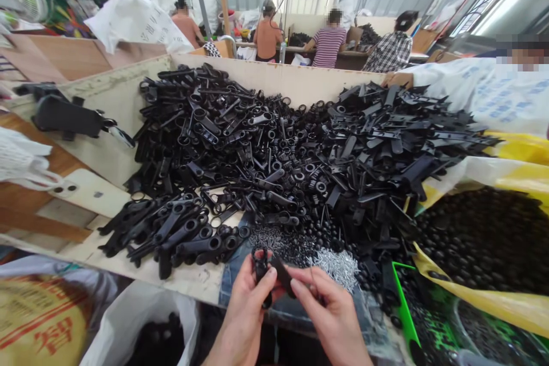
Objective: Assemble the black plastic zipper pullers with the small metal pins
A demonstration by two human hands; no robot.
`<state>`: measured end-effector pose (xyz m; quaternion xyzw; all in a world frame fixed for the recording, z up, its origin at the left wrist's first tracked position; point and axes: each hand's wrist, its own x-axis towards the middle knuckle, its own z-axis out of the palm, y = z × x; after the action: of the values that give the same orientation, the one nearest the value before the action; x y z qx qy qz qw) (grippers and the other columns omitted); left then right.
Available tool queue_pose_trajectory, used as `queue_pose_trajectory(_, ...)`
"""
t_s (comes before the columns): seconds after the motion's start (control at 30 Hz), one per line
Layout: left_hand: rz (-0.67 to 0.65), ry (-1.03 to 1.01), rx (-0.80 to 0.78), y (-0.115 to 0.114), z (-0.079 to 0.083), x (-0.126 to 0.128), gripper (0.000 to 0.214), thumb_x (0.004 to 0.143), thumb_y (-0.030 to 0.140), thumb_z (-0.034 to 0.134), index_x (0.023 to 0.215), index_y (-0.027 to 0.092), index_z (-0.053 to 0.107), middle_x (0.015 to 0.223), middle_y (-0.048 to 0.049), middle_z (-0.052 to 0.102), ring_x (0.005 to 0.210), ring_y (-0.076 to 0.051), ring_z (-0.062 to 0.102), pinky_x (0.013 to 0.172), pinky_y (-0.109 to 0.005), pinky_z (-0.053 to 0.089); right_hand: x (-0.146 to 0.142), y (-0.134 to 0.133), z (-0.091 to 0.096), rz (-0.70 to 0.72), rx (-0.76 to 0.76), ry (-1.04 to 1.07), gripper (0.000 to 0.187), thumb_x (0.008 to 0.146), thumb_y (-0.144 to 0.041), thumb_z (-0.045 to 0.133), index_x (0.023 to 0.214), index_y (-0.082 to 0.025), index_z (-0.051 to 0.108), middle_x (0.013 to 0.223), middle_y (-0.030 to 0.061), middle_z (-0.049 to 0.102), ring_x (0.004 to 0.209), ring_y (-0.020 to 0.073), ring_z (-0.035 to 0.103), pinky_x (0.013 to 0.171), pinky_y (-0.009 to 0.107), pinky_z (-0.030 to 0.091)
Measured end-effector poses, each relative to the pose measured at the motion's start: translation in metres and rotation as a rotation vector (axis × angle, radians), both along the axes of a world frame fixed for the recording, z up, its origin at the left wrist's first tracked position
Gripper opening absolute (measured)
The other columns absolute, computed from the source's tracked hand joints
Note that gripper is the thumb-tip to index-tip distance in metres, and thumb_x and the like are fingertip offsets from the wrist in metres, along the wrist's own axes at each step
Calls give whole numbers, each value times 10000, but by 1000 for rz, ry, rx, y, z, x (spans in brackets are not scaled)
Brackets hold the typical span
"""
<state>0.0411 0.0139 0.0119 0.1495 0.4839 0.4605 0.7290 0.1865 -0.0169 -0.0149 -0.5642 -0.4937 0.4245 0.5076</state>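
My left hand [245, 307] is closed around a black plastic part with a ring at its top end [259, 266], held upright near the table's front edge. My right hand [329, 304] pinches a flat black plastic piece [282, 276], tilted and close beside the ringed part. Whether the two pieces touch is unclear. Just beyond my hands lie a heap of shiny silver screws [337, 266], a darker heap of small metal pieces [268, 238] and small round black pieces [319, 233]. Blue denim cloth [231, 274] lies beneath them.
Behind are large piles of black ringed parts [210, 120] and flat black pieces [386, 131]. A row of similar parts [180, 234] lies left, near a white phone [92, 194]. A yellow-edged sack [484, 240] and green bin [403, 303] stand right; several people work beyond.
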Motion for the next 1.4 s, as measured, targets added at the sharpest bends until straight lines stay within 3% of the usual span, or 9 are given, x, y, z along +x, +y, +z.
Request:
queue_pose_trajectory(0.1, 33, 21, 23, -2, -1, 2, 510, 728, 421, 872, 1150, 230, 660, 1043, -75, 785, 1026, -281, 723, 886, -375, 539, -5, -3, -4, -79, -345, 351, 395, 774, -541, 828, 983, -206, 845, 592, 9, 646, 416, 77, 418, 381, 190, 341)
queue_pose_trajectory(0.17, 49, -3, 35, -4, -1, 2, 520, 757, 445, 844, 1194, 225, 666, 1117, -99, 777, 1140, -308, 683, 970, -413, 507, -12, -5, -13, -101, -452, 483, 485, 689, -573, 877, 969, -178, 840, 516, -23, 571, 377, 40, 285, 354, 177, 234)
queue_pose_trajectory(0.4, -8, -55, 77, -7, -6, 1, 404, 821, 479, 778, 1139, 239, 710, 1161, -72, 747, 1257, -298, 574, 1080, -420, 402, -36, -5, -38, -187, -391, 543, 522, 614, -606, 897, 896, -171, 844, 538, -28, 551, 395, 6, 131, 348, 175, 72)
queue_pose_trajectory(0.9, 26, -14, 78, -11, -16, 10, 466, 780, 522, 815, 1134, 233, 722, 1135, -87, 762, 1200, -292, 624, 1073, -423, 453, -47, -6, -37, -227, -352, 514, 477, 692, -600, 853, 926, -187, 818, 547, -5, 623, 366, 47, 306, 351, 190, 269)
queue_pose_trajectory(1.0, 61, 16, 62, -13, -21, 13, 448, 779, 519, 814, 1089, 204, 736, 1147, -111, 764, 1156, -313, 668, 1034, -434, 505, -51, -5, -33, -226, -262, 476, 424, 747, -578, 823, 925, -193, 809, 737, 57, 733, 436, 94, 474, 397, 213, 399)
queue_pose_trajectory(1.1, 85, 88, 20, -13, -28, 11, 512, 742, 530, 839, 1125, 208, 726, 1164, -110, 753, 1155, -312, 667, 963, -393, 555, -49, -5, -22, -169, -153, 345, 369, 809, -543, 780, 936, -197, 796, 899, 87, 757, 634, 167, 626, 570, 263, 539)
queue_pose_trajectory(1.23, 15, 187, 72, -9, -31, 2, 487, 753, 538, 830, 1100, 215, 718, 985, -59, 746, 937, -220, 689, 751, -263, 576, -36, -3, -8, -162, -118, 100, 311, 878, -493, 716, 956, -194, 756, 717, 21, 666, 596, 152, 566, 539, 232, 488)
queue_pose_trajectory(1.33, -82, 227, 138, -8, -26, -3, 436, 794, 569, 780, 1017, 203, 699, 687, 24, 621, 569, -109, 542, 447, -166, 426, -24, 5, 1, -177, -160, 85, 338, 871, -508, 715, 968, -185, 722, 615, -37, 555, 548, 133, 505, 512, 221, 443)
queue_pose_trajectory(1.4, -159, 268, 120, -10, -22, -5, 482, 792, 622, 754, 1009, 196, 688, 622, 54, 545, 486, -70, 433, 382, -130, 302, -20, 13, 7, -88, -208, 150, 371, 853, -516, 733, 1000, -176, 715, 664, -27, 590, 593, 137, 540, 561, 231, 467)
